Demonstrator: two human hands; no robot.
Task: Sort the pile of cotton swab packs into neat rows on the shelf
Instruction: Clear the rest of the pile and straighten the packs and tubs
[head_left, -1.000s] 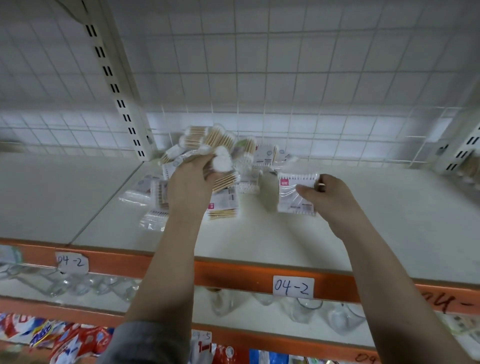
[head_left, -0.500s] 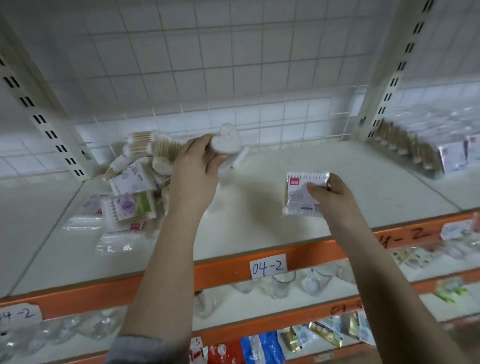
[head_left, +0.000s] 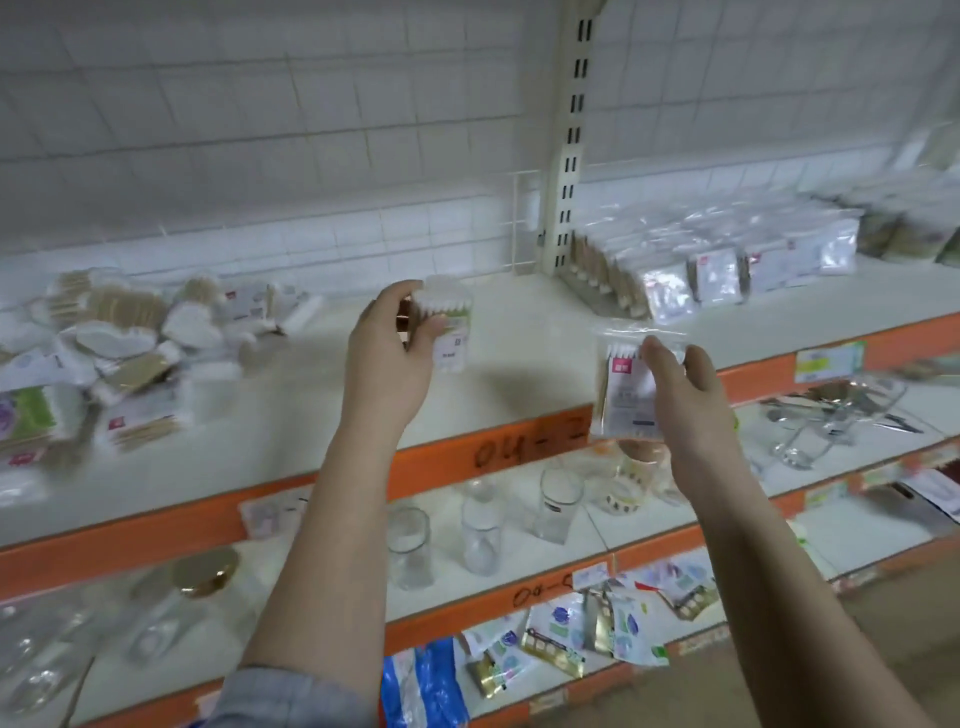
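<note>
A loose pile of cotton swab packs (head_left: 109, 353) lies on the white shelf (head_left: 519, 332) at the left. My left hand (head_left: 387, 353) grips a small clear box of swabs (head_left: 449, 327) above the middle of the shelf. My right hand (head_left: 680, 384) pinches a flat swab pack (head_left: 621, 389) with a pink label, held in front of the shelf's orange edge. Neat rows of swab packs (head_left: 717, 265) stand on the shelf at the right, past the upright post.
A slotted metal upright (head_left: 571, 135) divides the shelf bays. Wire grid backs the shelf. Below, a lower shelf holds clear glass jars (head_left: 480, 525) and cups. Coloured packets (head_left: 566, 634) lie on the bottom level. Handwritten labels mark the orange edges.
The view has swung right, so the pile now sits at the far left and the sorted rows appear. Both hands carried their packs rightward, away from the pile.
</note>
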